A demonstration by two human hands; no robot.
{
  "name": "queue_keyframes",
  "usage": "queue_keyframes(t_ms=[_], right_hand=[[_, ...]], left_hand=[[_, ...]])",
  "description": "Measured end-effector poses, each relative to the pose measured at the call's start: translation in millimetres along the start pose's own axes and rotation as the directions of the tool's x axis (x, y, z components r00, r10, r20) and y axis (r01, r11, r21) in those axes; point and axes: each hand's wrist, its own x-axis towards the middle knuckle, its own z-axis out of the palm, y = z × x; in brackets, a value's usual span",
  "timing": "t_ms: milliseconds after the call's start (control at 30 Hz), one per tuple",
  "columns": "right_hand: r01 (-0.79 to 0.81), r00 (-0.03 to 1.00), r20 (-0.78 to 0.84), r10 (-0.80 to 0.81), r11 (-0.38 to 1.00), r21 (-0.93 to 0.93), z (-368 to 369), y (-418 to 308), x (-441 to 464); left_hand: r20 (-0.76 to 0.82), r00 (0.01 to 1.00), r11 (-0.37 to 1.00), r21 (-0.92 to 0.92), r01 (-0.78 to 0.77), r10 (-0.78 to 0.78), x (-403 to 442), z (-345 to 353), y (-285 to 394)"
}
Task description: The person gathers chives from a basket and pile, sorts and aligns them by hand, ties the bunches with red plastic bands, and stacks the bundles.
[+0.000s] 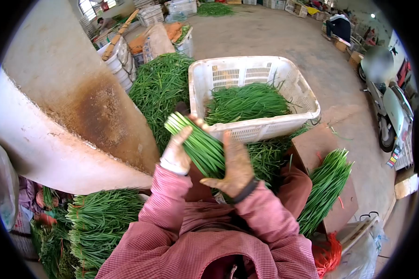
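Note:
A bunch of garlic chives (pixel 202 148) is held in front of me, its pale cut ends pointing up and left. My left hand (pixel 178 149) is closed around it near those ends. On the bunch's right side, my right hand (pixel 236 168) is open, thumb spread away from the fingers; it is close to the leaves, and I cannot tell whether it touches them. Beyond both hands stands a white plastic crate (pixel 260 124) with loose chives (pixel 249 102) inside. To the right, another bunch of chives (pixel 328 188) lies on a brown board (pixel 312 144).
Loose chives (pixel 160 81) are heaped left of the crate, beside a stained wall (pixel 88 107). Stacked tied bunches (pixel 104 223) sit at my lower left. Red twine (pixel 327 255) lies at lower right. A scooter (pixel 388 109) and a seated person (pixel 340 28) are farther right.

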Motion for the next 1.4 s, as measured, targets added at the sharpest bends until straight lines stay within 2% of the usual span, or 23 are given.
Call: queue_keyframes(t_ms=[33, 67, 200, 300, 333, 367, 433, 500, 600, 633, 700, 733, 767, 800, 867, 933, 1000, 1067, 1133, 1200, 1267, 1333, 1400], right_hand=[[-0.099, 0.992, 0.087, 0.091, 0.991, 0.09, 13, -1, -5], [-0.309, 0.931, 0.272, 0.243, 0.921, 0.236, 17, 2, -12], [-0.367, 0.917, 0.215, 0.336, 0.922, 0.123, 23, 14, -35], [-0.378, 0.925, 0.102, 0.365, 0.912, 0.159, 23, 15, -38], [-0.52, 0.854, 0.249, 0.456, 0.746, 0.417, 29, 19, -39], [-0.429, 0.9, 0.156, 0.407, 0.891, 0.152, 20, 14, -35], [-0.489, 0.86, 0.211, 0.464, 0.868, 0.087, 15, 11, -30], [-0.389, 0.921, 0.1, 0.377, 0.868, 0.308, 4, 25, -29], [-0.362, 0.916, 0.043, 0.399, 0.776, 0.517, -67, 33, -20], [-0.342, 0.901, -0.049, 0.431, 0.776, 0.531, -99, 37, -19], [-0.356, 0.854, -0.145, 0.499, 0.765, 0.537, -170, 50, -33], [-0.398, 0.825, -0.149, 0.545, 0.749, 0.53, -203, 56, -46], [-0.46, 0.677, -0.165, 0.717, 0.587, 0.666, -230, 60, -60], [-0.414, 0.627, -0.31, 0.714, 0.643, 0.644, -250, 68, -79], [-0.466, 0.406, -0.395, 0.824, 0.559, 0.686, -279, 94, -110], [-0.404, 0.289, -0.442, 0.849, 0.526, 0.748, -283, 135, -145], [-0.468, 0.144, -0.413, 0.899, 0.429, 0.772, -266, 182, -171], [-0.626, 0.071, -0.467, 0.882, 0.404, 0.667, -239, 230, -192], [-0.715, 0.104, -0.524, 0.846, 0.429, 0.551, -209, 277, -212], [-0.859, 0.131, -0.665, 0.735, 0.419, 0.295, -185, 301, -216], [-0.886, 0.134, -0.683, 0.718, 0.396, 0.242, -181, 292, -196], [-0.911, 0.173, -0.751, 0.637, 0.393, 0.124, -160, 304, -199], [-0.919, 0.288, -0.766, 0.575, 0.391, -0.052, -136, 324, -216]], left_hand=[[0.059, 0.998, 0.998, -0.054, 0.029, -0.025, 1, -2, -13], [0.115, 0.993, 0.999, -0.033, 0.028, -0.025, -1, -1, -20], [0.132, 0.987, 0.993, 0.086, 0.079, -0.09, -9, 7, -33], [0.129, 0.991, 0.987, 0.157, 0.022, -0.042, -3, 26, -38], [0.077, 0.996, 0.982, 0.185, 0.021, -0.036, 1, 27, -39], [0.023, 0.999, 0.986, 0.165, 0.023, -0.027, 7, 19, -43], [0.022, 0.998, 0.996, 0.076, 0.052, -0.053, 14, 27, -46], [0.187, 0.981, 0.995, 0.097, 0.031, -0.049, 27, 33, -57], [0.419, 0.904, 0.992, 0.123, 0.04, -0.089, 35, 77, -66], [0.336, 0.938, 0.983, 0.182, 0.017, -0.079, 43, 81, -78], [0.399, 0.899, 0.941, 0.337, 0.037, -0.178, 58, 99, -105], [0.397, 0.894, 0.922, 0.385, 0.044, -0.209, 60, 110, -122], [0.409, 0.874, 0.915, 0.392, 0.093, -0.264, 64, 113, -142], [0.382, 0.868, 0.9, 0.411, 0.147, -0.316, 64, 122, -162], [0.367, 0.843, 0.891, 0.378, 0.251, -0.393, 76, 125, -211], [0.343, 0.828, 0.848, 0.46, 0.264, -0.443, 77, 138, -266], [0.199, 0.848, 0.749, 0.593, 0.294, -0.491, 84, 144, -332], [0.108, 0.792, 0.635, 0.666, 0.391, -0.601, 84, 142, -383], [-0.003, 0.821, 0.473, 0.816, 0.332, -0.57, 92, 116, -446], [-0.107, 0.829, 0.288, 0.906, 0.309, -0.55, 93, 118, -462], [-0.135, 0.857, 0.195, 0.945, 0.261, -0.497, 97, 112, -485], [-0.202, 0.844, 0.028, 0.968, 0.249, -0.497, 96, 109, -507], [-0.137, 0.82, -0.063, 0.99, 0.123, -0.556, 88, 102, -523]])
